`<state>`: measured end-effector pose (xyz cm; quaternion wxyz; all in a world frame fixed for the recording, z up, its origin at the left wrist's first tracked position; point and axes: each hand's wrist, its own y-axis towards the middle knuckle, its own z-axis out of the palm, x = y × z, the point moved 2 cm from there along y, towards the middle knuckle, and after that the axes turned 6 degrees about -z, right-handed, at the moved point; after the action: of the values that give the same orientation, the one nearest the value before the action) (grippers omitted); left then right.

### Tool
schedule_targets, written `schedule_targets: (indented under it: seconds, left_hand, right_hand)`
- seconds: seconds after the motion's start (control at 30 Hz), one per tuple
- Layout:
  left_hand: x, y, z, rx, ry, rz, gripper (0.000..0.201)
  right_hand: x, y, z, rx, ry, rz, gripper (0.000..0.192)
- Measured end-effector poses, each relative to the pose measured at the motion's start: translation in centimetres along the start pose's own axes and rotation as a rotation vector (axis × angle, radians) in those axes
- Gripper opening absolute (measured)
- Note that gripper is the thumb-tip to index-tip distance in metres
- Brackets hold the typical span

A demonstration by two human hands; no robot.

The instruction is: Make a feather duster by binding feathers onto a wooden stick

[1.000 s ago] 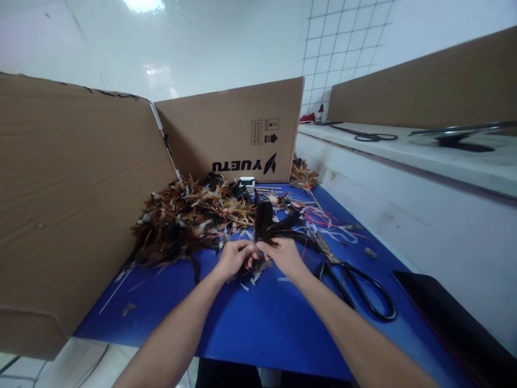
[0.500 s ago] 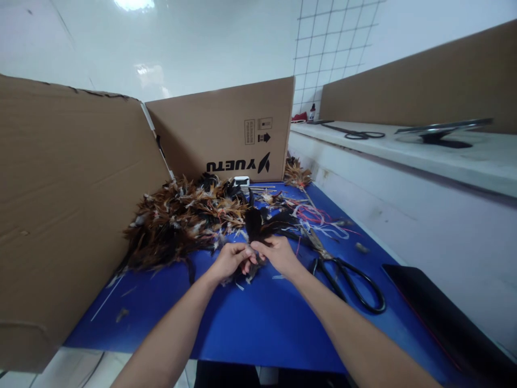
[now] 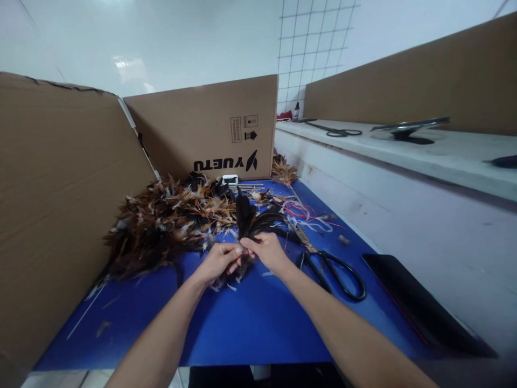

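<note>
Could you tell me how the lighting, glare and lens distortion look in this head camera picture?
Head view: even overhead light; soft glare on the glossy white wall; wide-angle bending of the cardboard box and ledge; both hands and the black feathers are reasonably sharp, edges softer.

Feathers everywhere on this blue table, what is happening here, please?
A person sits at the blue table and pinches a small bunch of dark feathers by its base, with the left hand and the right hand together. A big pile of brown feathers lies to the left, and black scissors lie untouched to the right.
</note>
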<state>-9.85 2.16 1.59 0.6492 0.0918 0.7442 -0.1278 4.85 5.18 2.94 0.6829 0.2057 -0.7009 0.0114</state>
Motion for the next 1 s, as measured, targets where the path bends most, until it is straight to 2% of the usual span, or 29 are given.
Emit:
schedule_targets:
  seconds: [0.2,0.27,0.37,0.43,0.5,0.57,0.6,0.67,0.77,0.87,1.0]
  left_hand:
    - [0.0,0.2,-0.4,-0.072,-0.024,-0.007,0.035]
    - [-0.2,0.2,-0.9,-0.133,-0.091,0.012,0.034]
    - [-0.6,0.2,-2.0,-0.272,-0.245,0.066,0.031]
    - [-0.8,0.2,-2.8,-0.364,-0.351,0.119,0.029]
    - [-1.0,0.1,-3.7,-0.426,-0.436,0.186,0.027]
    - [-1.0,0.1,-4.5,-0.461,-0.488,0.244,0.025]
    - [-1.0,0.1,-4.9,-0.471,-0.504,0.261,0.024]
    - [-1.1,0.0,-5.5,-0.487,-0.527,0.278,0.024]
    - [-1.2,-0.2,-6.0,-0.512,-0.546,0.297,0.023]
    - [-1.2,-0.3,-6.3,-0.527,-0.551,0.324,0.023]
    - [-0.5,0.1,-6.5,-0.529,-0.536,0.299,0.025]
  right_hand:
    - [-0.6,0.2,0.0,0.065,0.012,0.005,0.035]
    - [-0.7,0.4,-0.4,0.097,0.038,-0.010,0.029]
    - [-0.3,0.5,-1.1,0.135,-0.030,-0.049,0.037]
    - [0.2,0.1,-1.1,0.281,-0.112,-0.051,0.031]
    - [0.8,-1.1,-0.5,0.566,-0.107,-0.026,0.024]
    - [0.9,-2.7,0.7,0.858,-0.007,0.041,0.028]
    - [0.8,-3.4,1.3,0.955,0.057,0.092,0.033]
    - [0.0,-4.2,2.4,1.029,0.166,0.204,0.044]
    - [-1.7,-3.1,3.8,0.907,0.225,0.295,0.051]
    - [-2.8,0.2,4.5,0.710,0.197,0.261,0.047]
    - [-1.6,4.5,3.8,0.488,0.119,0.165,0.039]
